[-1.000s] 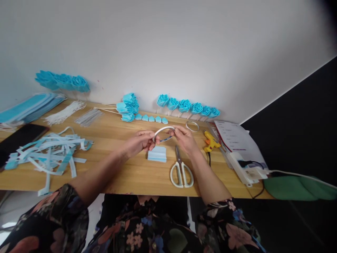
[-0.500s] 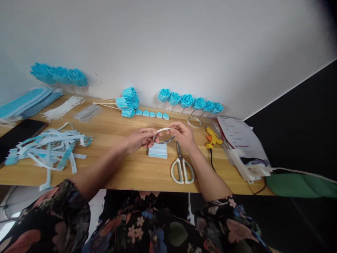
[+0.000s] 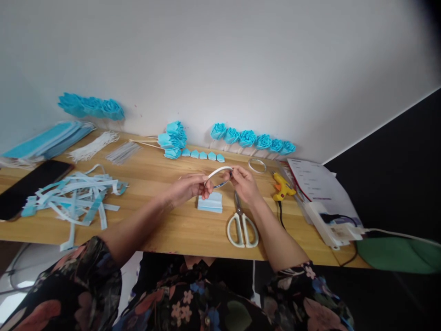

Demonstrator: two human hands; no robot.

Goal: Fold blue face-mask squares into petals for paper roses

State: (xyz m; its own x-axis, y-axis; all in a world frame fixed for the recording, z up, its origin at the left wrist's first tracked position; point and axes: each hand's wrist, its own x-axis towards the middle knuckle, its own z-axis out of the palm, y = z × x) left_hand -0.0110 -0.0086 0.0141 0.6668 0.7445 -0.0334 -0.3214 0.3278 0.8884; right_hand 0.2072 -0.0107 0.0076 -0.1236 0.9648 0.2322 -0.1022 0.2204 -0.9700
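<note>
Both hands hold a thin white ring of tape (image 3: 218, 172) above the wooden table (image 3: 161, 220). My left hand (image 3: 189, 188) pinches its left side with closed fingers. My right hand (image 3: 244, 183) pinches its right side. Just under the ring lies a small folded light-blue piece (image 3: 210, 202). White-handled scissors (image 3: 241, 225) lie to the right of that piece, beside my right forearm.
A yellow glue gun (image 3: 283, 188) and a second tape ring (image 3: 257, 165) lie to the right. Blue paper roses (image 3: 251, 138) line the wall. Cut blue strips (image 3: 76, 195) are heaped at left, near a black phone (image 3: 27, 187). Papers (image 3: 313, 181) and a white power strip (image 3: 332, 228) sit far right.
The view shifted slightly; both hands stay on the tape ring, turning it a little between the fingers. Nothing on the table has moved.
</note>
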